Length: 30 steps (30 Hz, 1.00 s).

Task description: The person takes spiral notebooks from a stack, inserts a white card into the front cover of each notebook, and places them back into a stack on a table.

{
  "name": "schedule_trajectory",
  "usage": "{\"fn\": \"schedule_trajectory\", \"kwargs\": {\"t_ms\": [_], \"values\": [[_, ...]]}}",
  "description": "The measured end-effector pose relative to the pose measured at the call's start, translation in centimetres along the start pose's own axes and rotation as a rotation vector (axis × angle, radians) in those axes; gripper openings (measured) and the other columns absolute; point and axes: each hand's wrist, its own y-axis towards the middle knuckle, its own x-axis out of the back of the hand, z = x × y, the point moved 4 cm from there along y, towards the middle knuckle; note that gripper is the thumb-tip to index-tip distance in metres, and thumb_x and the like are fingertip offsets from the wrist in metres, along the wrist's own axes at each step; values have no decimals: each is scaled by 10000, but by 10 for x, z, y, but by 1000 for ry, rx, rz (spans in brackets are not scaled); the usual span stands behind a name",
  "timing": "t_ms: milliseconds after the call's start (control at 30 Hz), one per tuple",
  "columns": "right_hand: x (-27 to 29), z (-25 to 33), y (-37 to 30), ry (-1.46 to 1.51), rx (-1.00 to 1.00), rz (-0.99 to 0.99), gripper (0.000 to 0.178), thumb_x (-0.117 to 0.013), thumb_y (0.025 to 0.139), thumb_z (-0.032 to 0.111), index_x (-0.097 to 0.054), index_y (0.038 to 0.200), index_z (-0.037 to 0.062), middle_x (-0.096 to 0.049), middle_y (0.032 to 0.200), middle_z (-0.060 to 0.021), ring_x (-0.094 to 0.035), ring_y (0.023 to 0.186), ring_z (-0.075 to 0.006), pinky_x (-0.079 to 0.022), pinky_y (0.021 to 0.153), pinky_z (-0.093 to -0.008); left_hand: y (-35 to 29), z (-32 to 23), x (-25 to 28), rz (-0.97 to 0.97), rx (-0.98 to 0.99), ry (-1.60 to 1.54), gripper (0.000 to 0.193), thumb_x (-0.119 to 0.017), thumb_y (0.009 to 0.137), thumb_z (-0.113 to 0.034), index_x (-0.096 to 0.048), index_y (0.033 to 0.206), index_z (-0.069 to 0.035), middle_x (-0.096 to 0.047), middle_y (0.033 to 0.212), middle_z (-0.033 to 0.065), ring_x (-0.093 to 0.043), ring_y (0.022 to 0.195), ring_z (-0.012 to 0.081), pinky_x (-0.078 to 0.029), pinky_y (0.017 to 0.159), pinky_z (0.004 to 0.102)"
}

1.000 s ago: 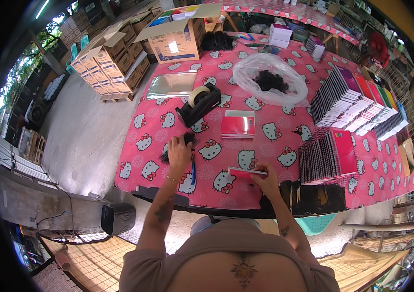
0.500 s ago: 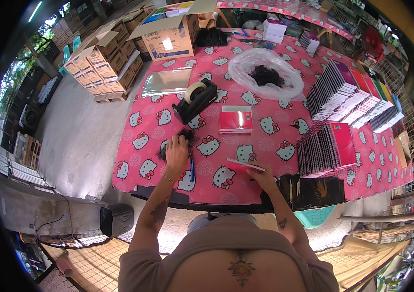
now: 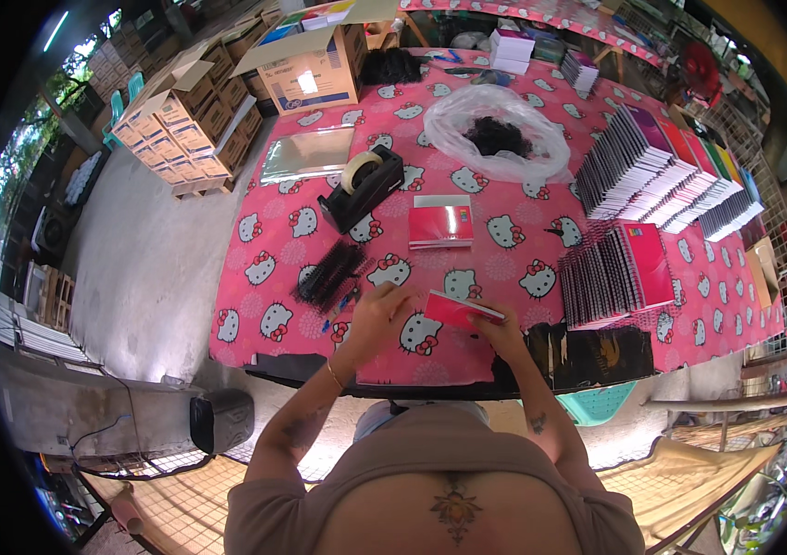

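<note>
My right hand (image 3: 501, 326) grips a thin red-covered notebook (image 3: 453, 309) by its right end, just above the table's near edge. Its page edges show white. My left hand (image 3: 377, 319) is a short way to the left of it, fingers drawn together; whatever they pinch is too small to make out. Beyond that hand lies a loose bunch of black binding coils (image 3: 330, 275), with a slim blue tool (image 3: 341, 310) beside it. Farther up, a small stack of red notebooks (image 3: 440, 225) lies flat, and a black tape dispenser (image 3: 361, 190) stands to its left.
Spiral-bound notebooks (image 3: 611, 273) stand in rows on the right, with taller rows (image 3: 629, 166) behind. A clear plastic bag (image 3: 439, 129) holds more black coils (image 3: 497, 136). Clear sheets (image 3: 308, 155) and a cardboard box (image 3: 310, 74) are at the far left of the pink patterned table (image 3: 254, 310).
My left hand has left the black coils and moved right, toward the notebook. The notebook in my right hand now shows more of its red cover. The view has shifted slightly.
</note>
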Motion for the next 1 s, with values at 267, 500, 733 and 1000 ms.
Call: {"fn": "schedule_trajectory", "kwargs": {"t_ms": [267, 500, 733, 1000], "values": [[5, 23, -10, -24, 179, 31, 338, -744, 870, 49, -698, 1204, 37, -705, 935, 11, -627, 809, -54, -499, 690, -211, 7, -20, 0, -110, -20, -122, 240, -708, 832, -65, -711, 1071, -88, -612, 810, 84, -635, 691, 255, -512, 599, 357], [5, 69, -32, -105, 54, 59, 311, -738, 876, 60, -701, 1184, 46, -645, 883, 41, -553, 790, -41, -465, 686, -223, 18, -41, 16, -15, -148, -159, 168, -704, 848, -43, -681, 1014, -60, -627, 872, 94, -658, 740, 277, -530, 645, 364], [1, 112, -44, -85, -10, 168, 295, -707, 909, 51, -692, 1203, 53, -643, 859, 40, -566, 773, -46, -463, 659, -228, 29, -59, 31, 235, -208, -13, 242, -720, 878, -188, -643, 1075, -71, -644, 920, 92, -652, 760, 326, -527, 632, 407], [1, 132, -52, -155, 193, 192, 298, -676, 928, 25, -688, 1221, 78, -643, 839, 24, -567, 755, -51, -466, 654, -232, 41, -83, 43, 242, -272, -28, 220, -705, 898, -250, -617, 991, -71, -622, 937, 111, -641, 720, 315, -502, 592, 416]]}}
